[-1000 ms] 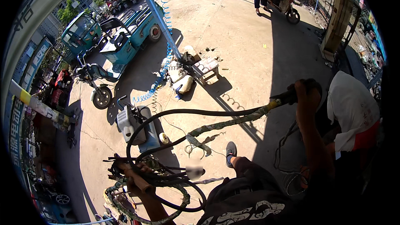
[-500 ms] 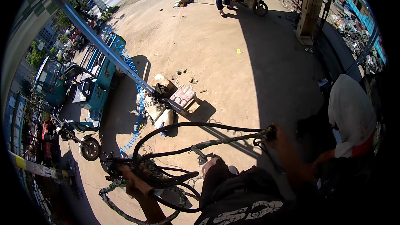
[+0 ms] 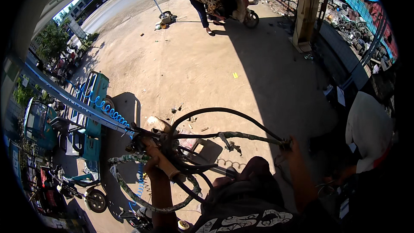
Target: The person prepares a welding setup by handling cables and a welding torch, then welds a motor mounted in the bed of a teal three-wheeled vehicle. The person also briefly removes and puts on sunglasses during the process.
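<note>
A bundle of thick black cables (image 3: pixel 207 111), partly wound with mottled wrapping, hangs in front of my body. My left hand (image 3: pixel 152 168) is closed around a brown tube (image 3: pixel 166 162) at the bundle's left end, where dark fittings crowd together. From there a wrapped cable (image 3: pixel 254 136) runs across to my right hand (image 3: pixel 293 146), whose fingers are closed on its end. A mottled loop (image 3: pixel 125 185) droops below my left hand. Shadow hides the exact shape of what my right fingers grip.
Close at my right is a person in a white head covering (image 3: pixel 368 125). Another person (image 3: pixel 209 0) bends beside a scooter (image 3: pixel 250 17) farther off. A blue three-wheeled vehicle (image 3: pixel 90 136) stands left, near a slanting pole (image 3: pixel 69 97) with a coiled blue hose (image 3: pixel 101 105).
My left hand has moved up and slightly right with the brown tube and cables. My right hand has shifted slightly right and down, still gripping the cable end. The view has turned somewhat.
</note>
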The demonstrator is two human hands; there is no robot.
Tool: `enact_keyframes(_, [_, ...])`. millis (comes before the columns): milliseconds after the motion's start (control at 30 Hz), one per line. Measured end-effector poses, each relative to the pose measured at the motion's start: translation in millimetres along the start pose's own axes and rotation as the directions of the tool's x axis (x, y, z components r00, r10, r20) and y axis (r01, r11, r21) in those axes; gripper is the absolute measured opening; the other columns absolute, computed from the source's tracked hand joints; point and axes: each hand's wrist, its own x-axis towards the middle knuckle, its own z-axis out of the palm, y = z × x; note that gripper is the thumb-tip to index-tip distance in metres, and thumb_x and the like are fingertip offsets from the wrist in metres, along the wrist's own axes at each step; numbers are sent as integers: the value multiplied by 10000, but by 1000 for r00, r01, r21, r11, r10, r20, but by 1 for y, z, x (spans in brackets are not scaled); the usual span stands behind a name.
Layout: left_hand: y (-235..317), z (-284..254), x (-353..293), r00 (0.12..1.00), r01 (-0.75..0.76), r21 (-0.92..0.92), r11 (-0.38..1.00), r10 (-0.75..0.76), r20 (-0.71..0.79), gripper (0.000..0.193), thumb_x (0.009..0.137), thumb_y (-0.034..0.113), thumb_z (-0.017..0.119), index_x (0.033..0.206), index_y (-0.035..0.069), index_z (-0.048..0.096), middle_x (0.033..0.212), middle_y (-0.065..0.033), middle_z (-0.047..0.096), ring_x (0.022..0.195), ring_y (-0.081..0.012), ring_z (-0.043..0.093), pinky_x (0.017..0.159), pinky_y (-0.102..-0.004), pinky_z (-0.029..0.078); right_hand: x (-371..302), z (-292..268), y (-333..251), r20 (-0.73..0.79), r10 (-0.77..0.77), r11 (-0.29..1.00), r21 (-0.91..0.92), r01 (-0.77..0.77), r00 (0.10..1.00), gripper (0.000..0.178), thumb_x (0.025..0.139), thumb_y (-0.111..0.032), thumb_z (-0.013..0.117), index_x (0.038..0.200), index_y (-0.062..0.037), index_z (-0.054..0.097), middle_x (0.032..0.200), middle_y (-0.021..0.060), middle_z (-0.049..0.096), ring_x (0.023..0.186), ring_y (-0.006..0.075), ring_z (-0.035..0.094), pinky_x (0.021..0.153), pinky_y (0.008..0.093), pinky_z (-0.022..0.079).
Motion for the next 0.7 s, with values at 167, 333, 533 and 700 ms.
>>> enact_keyframes(167, [-14, 72, 92, 995, 98, 68, 993, -99, 3, 605, 637, 174, 659, 1198, -3, 514, 1104, -156, 601, 987, -314, 629, 926, -405, 521, 35, 56, 14, -104, 91, 995, 56, -85, 990, 305, 864, -246, 667, 900, 19, 521, 830, 159, 605, 742, 289, 637, 691, 410, 590])
enact_keyframes(333, [-20, 70, 205, 972, 230, 33, 973, -231, 52, 598, 646, 181, 647, 1206, 24, 505, 1036, -176, 611, 950, -333, 633, 874, -441, 542, 130, 115, 24, 7, 144, 979, 147, -144, 990, 292, 901, -217, 605, 943, 57, 515, 830, 179, 599, 781, 285, 644, 708, 387, 592])
enact_keyframes(533, [-22, 70, 304, 965, 259, 63, 964, -261, 15, 619, 657, 112, 645, 1246, 18, 476, 1102, -218, 606, 976, -390, 631, 910, -482, 527, 226, 211, 42, -212, 186, 974, 168, -151, 959, 209, 900, -128, 499, 978, 62, 538, 882, 183, 629, 842, 328, 648, 834, 464, 566])
enact_keyframes(700, [-17, 91, 371, 976, 210, 277, 938, -216, -7, 659, 660, 94, 656, 1281, -19, 464, 1210, -269, 585, 1091, -423, 608, 959, -494, 510, 274, 281, 72, -223, 270, 963, 86, -257, 937, 246, 869, -83, 486, 1026, 104, 517, 1133, 288, 543, 1078, 397, 580, 941, 486, 532])
